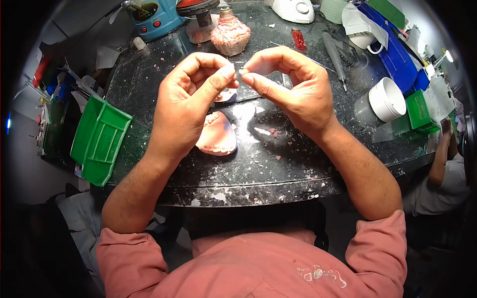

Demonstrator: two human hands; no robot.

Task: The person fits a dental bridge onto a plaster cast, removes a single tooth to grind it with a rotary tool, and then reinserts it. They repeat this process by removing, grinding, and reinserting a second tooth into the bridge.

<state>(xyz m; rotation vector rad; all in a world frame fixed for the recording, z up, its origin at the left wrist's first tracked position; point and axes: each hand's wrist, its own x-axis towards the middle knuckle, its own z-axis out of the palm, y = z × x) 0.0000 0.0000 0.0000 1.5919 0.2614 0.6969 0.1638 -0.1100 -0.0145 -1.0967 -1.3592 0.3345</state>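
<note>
My left hand [196, 89] and my right hand [293, 84] are raised over the bench, their fingertips close together. A small white tooth-like piece [243, 71] shows between my right thumb and forefinger. My left thumb and forefinger are pinched together, and whatever they hold is too small to make out. Below my left hand, a pink dental cast [218, 134] with a row of teeth lies on the bench. A second dental cast [226, 95] is partly hidden behind my left fingers.
The black bench [298, 164] carries scattered pink and white crumbs. At the back stand a wax-spattered burner [230, 34] and a blue machine [155, 21]. A handpiece [334, 54], a white tub [386, 101] and a green bin [420, 113] are right; a green tray [102, 139] is left. Another person's arm [442, 154] shows far right.
</note>
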